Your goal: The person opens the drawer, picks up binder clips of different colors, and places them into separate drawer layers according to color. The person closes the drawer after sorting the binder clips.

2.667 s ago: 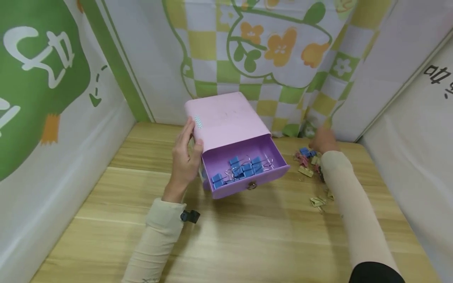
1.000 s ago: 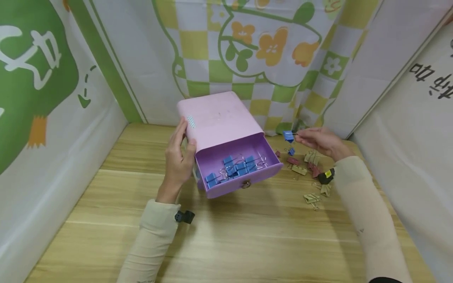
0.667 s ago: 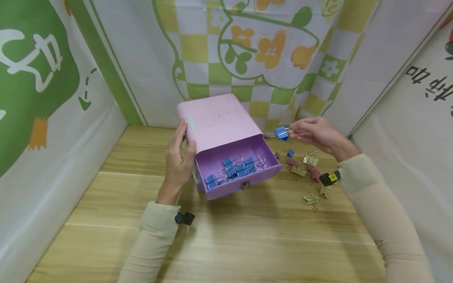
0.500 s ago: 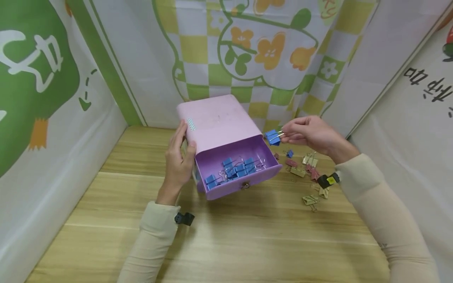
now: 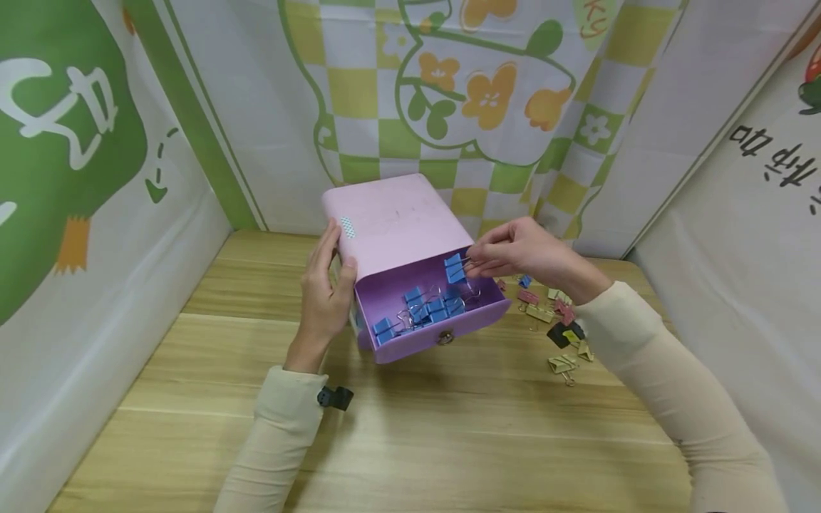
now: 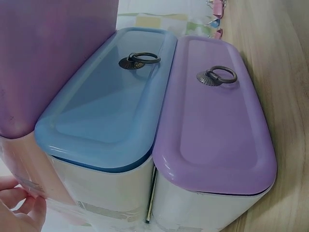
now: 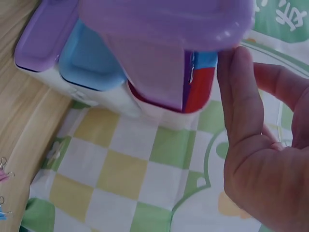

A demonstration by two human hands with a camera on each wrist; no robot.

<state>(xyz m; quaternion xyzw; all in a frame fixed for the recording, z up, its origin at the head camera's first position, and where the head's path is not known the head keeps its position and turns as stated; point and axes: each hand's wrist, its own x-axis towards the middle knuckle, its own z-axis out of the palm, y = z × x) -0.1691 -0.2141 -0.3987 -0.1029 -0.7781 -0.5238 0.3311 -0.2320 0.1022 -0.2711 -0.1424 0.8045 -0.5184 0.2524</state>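
Observation:
In the head view a pink drawer cabinet [image 5: 400, 221] stands with its purple top drawer [image 5: 410, 349] pulled out. Several blue binder clips [image 5: 417, 306] lie in it, wire handles upward. My right hand [image 5: 526, 253] pinches the handles of another blue binder clip [image 5: 455, 268] over the drawer's right part. That clip is hidden in the right wrist view, where my right hand [image 7: 265, 140] is beside the drawer front. My left hand [image 5: 323, 292] rests against the cabinet's left side, thumb near the front edge. In the left wrist view my left hand [image 6: 19, 208] touches the cabinet side with its fingertips.
Under the top drawer are a blue drawer [image 6: 101, 106] and a purple drawer [image 6: 212, 125], both closed, with ring pulls. Pink binder clips [image 5: 563, 311], yellow binder clips [image 5: 562, 364] and a small blue clip [image 5: 524, 281] lie on the wooden table [image 5: 449, 442]. A checked curtain [image 5: 359, 92] hangs behind.
My right hand has picked up a blue binder clip from the pile on the right and carried it left, over the open drawer. My left hand stays at the cabinet's side.

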